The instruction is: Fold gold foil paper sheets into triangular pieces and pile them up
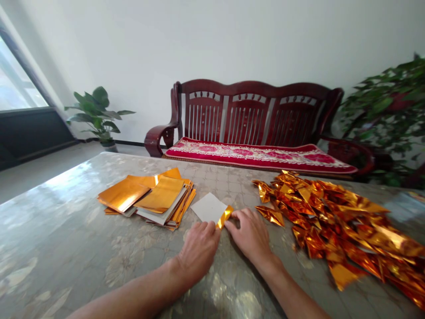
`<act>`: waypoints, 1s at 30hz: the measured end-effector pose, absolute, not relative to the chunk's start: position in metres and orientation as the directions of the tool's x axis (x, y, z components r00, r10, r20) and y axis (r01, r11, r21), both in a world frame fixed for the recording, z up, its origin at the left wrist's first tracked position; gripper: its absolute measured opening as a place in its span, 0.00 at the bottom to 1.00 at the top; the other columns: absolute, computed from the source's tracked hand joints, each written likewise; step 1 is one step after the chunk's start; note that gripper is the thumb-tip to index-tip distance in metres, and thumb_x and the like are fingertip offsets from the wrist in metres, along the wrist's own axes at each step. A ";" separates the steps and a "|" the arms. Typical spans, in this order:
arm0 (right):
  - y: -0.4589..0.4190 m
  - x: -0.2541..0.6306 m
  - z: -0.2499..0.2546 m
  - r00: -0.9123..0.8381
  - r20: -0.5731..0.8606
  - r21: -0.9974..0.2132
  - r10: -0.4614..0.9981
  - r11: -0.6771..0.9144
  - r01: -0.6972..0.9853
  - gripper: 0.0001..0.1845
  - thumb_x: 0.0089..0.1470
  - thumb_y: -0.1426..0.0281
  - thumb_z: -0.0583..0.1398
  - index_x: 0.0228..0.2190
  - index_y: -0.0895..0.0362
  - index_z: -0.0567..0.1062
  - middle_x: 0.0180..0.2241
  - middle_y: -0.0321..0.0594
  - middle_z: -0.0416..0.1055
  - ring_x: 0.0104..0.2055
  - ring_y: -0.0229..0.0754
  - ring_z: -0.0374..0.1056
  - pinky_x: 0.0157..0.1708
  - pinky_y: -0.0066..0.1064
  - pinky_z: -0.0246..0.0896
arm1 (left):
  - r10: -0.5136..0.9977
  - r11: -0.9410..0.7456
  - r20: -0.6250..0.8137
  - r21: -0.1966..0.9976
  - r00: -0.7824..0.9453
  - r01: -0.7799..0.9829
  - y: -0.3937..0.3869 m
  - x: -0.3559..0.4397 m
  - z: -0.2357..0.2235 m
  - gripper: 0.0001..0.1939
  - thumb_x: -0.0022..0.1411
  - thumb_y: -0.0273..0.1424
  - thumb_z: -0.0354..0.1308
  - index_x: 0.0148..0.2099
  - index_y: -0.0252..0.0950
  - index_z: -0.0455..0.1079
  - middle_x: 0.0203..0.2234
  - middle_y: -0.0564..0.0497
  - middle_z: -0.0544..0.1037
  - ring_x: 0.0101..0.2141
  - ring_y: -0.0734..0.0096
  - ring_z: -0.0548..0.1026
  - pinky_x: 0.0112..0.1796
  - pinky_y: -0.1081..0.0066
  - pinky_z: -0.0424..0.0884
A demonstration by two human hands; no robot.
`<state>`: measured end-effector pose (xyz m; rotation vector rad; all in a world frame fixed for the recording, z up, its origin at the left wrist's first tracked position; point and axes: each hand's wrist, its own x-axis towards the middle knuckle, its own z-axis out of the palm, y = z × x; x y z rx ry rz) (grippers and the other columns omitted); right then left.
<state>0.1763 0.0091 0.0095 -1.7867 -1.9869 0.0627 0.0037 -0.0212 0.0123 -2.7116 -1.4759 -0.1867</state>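
Observation:
A square sheet of gold foil paper [211, 208] lies white side up on the table, with one edge rolled over so a gold strip shows. My left hand [198, 248] rests on the near edge of that fold, fingers curled and pressing it. My right hand [250, 232] presses the same gold strip from the right with pinched fingertips. A stack of flat gold sheets [149, 197] lies to the left. A heap of folded gold pieces [335, 221] lies to the right.
The marble-patterned table [66, 248] stretches left and toward me. Behind it stands a dark red wooden bench [252, 115] with a red cushion. A potted plant [96, 113] stands by the far left wall, and another leafy plant [388, 115] stands at the right.

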 end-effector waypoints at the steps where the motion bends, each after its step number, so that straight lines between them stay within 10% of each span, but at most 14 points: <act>1: 0.009 0.174 0.009 -0.048 0.301 -0.344 0.952 0.155 0.926 0.09 0.54 0.61 0.64 0.36 0.52 0.77 0.37 0.39 0.75 0.42 0.47 0.67 0.41 0.35 0.56 | 0.835 -0.543 0.135 0.041 0.534 0.839 -0.021 0.004 0.011 0.08 0.65 0.23 0.53 0.44 0.36 0.70 0.36 0.48 0.74 0.38 0.61 0.73 0.39 0.63 0.71; 10: 0.005 0.173 0.007 -0.037 0.416 -0.410 0.908 0.224 0.884 0.06 0.60 0.67 0.59 0.33 0.53 0.76 0.30 0.37 0.75 0.35 0.42 0.68 0.34 0.31 0.55 | 0.744 -0.667 0.356 0.348 0.565 0.659 -0.015 0.003 0.002 0.14 0.68 0.24 0.49 0.49 0.42 0.72 0.40 0.51 0.75 0.40 0.72 0.74 0.42 0.73 0.72; 16: -0.005 0.186 0.025 -0.311 0.705 -0.029 0.638 0.464 0.886 0.13 0.65 0.70 0.54 0.45 0.50 0.77 0.38 0.40 0.78 0.43 0.44 0.67 0.44 0.37 0.52 | 0.473 -0.831 0.775 0.235 0.419 0.504 -0.017 -0.009 0.013 0.21 0.68 0.26 0.52 0.61 0.44 0.63 0.50 0.47 0.72 0.46 0.72 0.74 0.47 0.72 0.72; 23: -0.011 0.182 0.023 -0.450 0.704 0.167 0.549 0.488 0.857 0.14 0.64 0.72 0.56 0.47 0.49 0.77 0.38 0.37 0.78 0.44 0.44 0.64 0.45 0.38 0.50 | 0.596 -0.747 0.683 0.277 0.423 0.605 0.000 -0.014 0.016 0.11 0.70 0.31 0.51 0.48 0.38 0.73 0.38 0.48 0.77 0.39 0.73 0.75 0.43 0.73 0.72; 30: -0.003 0.189 0.016 -0.434 0.636 0.077 0.638 0.507 0.858 0.09 0.63 0.69 0.58 0.40 0.52 0.79 0.33 0.37 0.77 0.41 0.44 0.63 0.44 0.37 0.51 | 0.731 -0.624 0.521 0.249 0.440 0.741 0.012 -0.022 0.010 0.14 0.71 0.33 0.49 0.38 0.38 0.75 0.31 0.50 0.75 0.35 0.72 0.73 0.38 0.73 0.67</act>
